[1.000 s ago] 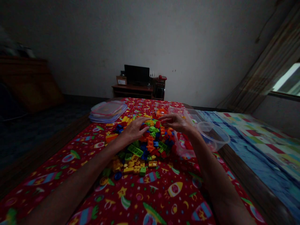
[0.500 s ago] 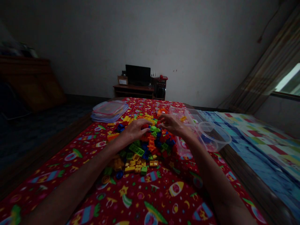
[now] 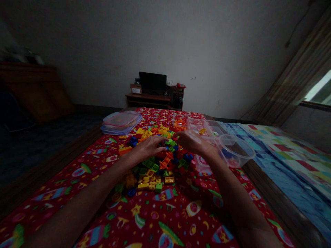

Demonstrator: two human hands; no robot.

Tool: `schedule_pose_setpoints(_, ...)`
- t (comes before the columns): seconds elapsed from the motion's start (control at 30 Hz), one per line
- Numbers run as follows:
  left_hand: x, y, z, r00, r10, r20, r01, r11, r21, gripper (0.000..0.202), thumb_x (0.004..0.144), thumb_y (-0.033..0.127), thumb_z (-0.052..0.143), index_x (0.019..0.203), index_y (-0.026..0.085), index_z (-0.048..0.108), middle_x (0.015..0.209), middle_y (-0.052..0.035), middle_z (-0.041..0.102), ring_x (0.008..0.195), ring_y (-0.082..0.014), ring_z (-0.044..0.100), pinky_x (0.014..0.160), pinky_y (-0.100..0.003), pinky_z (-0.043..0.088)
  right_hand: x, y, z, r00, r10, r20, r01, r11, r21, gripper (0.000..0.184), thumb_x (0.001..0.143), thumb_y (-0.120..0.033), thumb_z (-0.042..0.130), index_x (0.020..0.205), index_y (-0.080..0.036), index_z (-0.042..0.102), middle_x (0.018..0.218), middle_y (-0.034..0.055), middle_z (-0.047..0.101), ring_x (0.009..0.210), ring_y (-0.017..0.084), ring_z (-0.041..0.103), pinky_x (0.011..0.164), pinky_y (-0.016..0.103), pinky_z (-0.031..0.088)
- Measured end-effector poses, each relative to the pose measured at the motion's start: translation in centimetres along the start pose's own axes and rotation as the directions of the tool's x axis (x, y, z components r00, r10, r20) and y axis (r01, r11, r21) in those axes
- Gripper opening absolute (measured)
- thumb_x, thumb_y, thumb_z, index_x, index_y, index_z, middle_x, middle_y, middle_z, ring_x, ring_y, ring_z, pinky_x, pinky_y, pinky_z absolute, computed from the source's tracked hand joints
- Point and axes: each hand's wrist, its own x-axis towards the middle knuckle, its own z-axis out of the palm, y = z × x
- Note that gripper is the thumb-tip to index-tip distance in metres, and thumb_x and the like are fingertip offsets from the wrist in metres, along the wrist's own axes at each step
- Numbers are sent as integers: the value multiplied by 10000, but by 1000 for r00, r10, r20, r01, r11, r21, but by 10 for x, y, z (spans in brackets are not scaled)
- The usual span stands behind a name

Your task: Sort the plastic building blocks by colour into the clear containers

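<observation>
A heap of toy building bricks [image 3: 151,164] in yellow, green, orange, red and blue lies on the red patterned tablecloth [image 3: 176,213]. My left hand [image 3: 150,146] hovers over the heap's left side, thumb apart from the fingers, with nothing visible in it. Over the right side is my right hand [image 3: 191,142], its bent fingers pointing inward and down; blur and the hand's own back hide whether they grip anything. Between the hands sit light green bricks [image 3: 170,143]. Just below them a long orange brick [image 3: 166,161] rests at a slant.
Clear plastic boxes [image 3: 214,125] stand right of the heap, beside a round clear tub [image 3: 236,151]. One box holds orange bricks [image 3: 179,124]. Stacked lids [image 3: 120,122] lie at the back left. Beyond the table are a bed [image 3: 284,148] and a monitor [image 3: 152,82].
The long orange brick has turned from upright in view to slanted and sits slightly lower. Both hands have shifted a little lower; my right hand's fingers now point more downward.
</observation>
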Motion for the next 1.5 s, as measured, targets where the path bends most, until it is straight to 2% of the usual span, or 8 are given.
schedule_pose_setpoints(0.23,2,-2,-11,995,-49,-84,57,993,99,170,799,215,534,899,203,671,938,-41,693,939,-206,622,886,-331,478,7,-37,37,994,-107,2,107,993,-40,318,894,-400,515,1061,-166,653,905,104,687,787,179,602,615,254,339)
schedule_pose_setpoints(0.4,1,-10,-8,987,-41,-152,56,994,98,272,784,217,533,1019,192,668,1132,-75,666,1107,-231,574,998,-390,435,8,-36,44,995,-104,5,104,994,-33,282,870,-223,478,1099,-166,632,915,103,690,796,190,599,615,265,335)
schedule_pose_setpoints(0.53,0,-14,-3,989,-118,-90,125,989,79,312,779,210,522,1058,201,662,1118,-64,683,1063,-222,606,968,-374,461,10,-33,42,992,-122,2,122,992,10,351,837,-124,431,1121,-189,626,923,78,691,768,166,582,596,254,311)
schedule_pose_setpoints(0.8,-1,-17,-3,978,-110,-178,125,989,79,309,763,244,555,1057,189,636,1020,-70,677,962,-221,620,877,-358,497,6,-4,11,992,-28,-126,51,981,188,323,806,-141,491,1079,-169,661,806,44,666,659,115,511,576,220,295)
schedule_pose_setpoints(1.03,-2,-16,-7,986,-95,-137,109,989,102,252,784,251,537,974,184,689,992,-79,675,961,-227,610,885,-365,483,-12,39,-24,951,274,-144,-281,959,-30,201,771,-171,522,763,-159,723,671,63,656,582,116,514,534,229,302)
schedule_pose_setpoints(1.2,-2,-17,-5,985,-118,-128,131,986,101,303,764,219,534,1022,185,689,1042,-77,686,978,-221,623,896,-357,490,-24,61,-30,879,472,-73,-475,851,-223,193,800,-232,555,839,-172,734,852,111,705,713,168,607,576,246,371)
schedule_pose_setpoints(1.33,-3,-17,-3,983,-149,-103,156,986,64,438,773,235,520,1198,204,618,1199,-64,658,1069,-226,611,947,-371,477,-20,53,-29,908,418,-21,-410,880,-238,210,822,-221,546,903,-176,735,935,124,703,797,191,626,641,267,411)
schedule_pose_setpoints(1.5,-3,-15,-5,988,-141,-64,144,988,50,415,770,219,520,1164,215,646,1193,-50,667,1074,-225,616,961,-370,473,-10,13,-22,964,196,178,-176,977,-124,219,820,-212,546,926,-165,731,852,115,704,743,189,634,631,268,415)
